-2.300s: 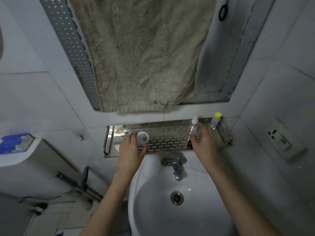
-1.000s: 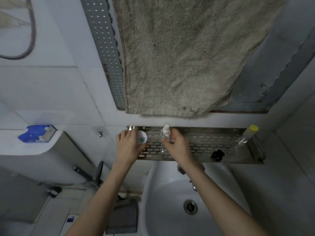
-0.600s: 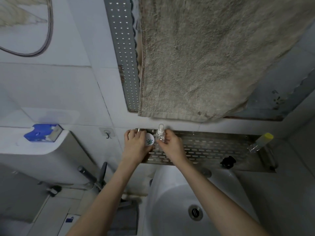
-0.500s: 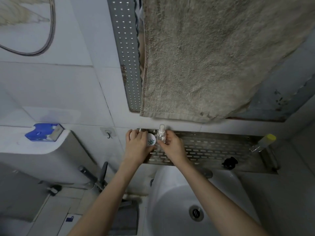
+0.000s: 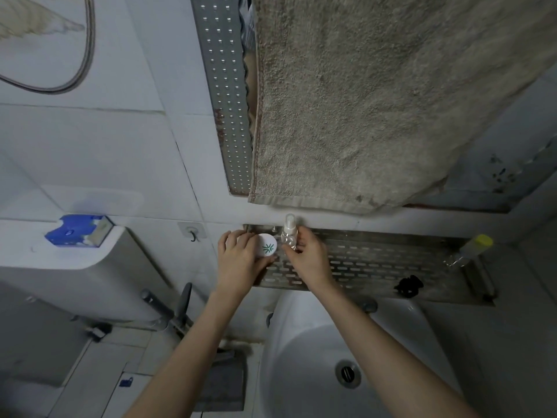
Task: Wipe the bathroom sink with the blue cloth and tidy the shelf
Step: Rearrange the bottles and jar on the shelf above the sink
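Big beige towel (image 5: 376, 101) hangs over the upper ctr and right of the frame, hem frayed, brownish stains near its btm edge. Just left of it, touching its edge, a vertical perforated metal strip (image 5: 224, 86), rusty at the btm. Behind the towel at right, a grey panel (image 5: 509, 164) w/ dark specks. Upper left: a grey hose (image 5: 88, 55) loops on white wall tiles. Small wall hook (image 5: 193, 233) at ctr left. White cistern (image 5: 75, 267) at left; below it a pipe (image 5: 156, 303) w/ a dark lever (image 5: 184, 298). Btm left: floor tiles (image 5: 99, 372), a grey mat (image 5: 224, 384), a tiny blue item (image 5: 126, 382).
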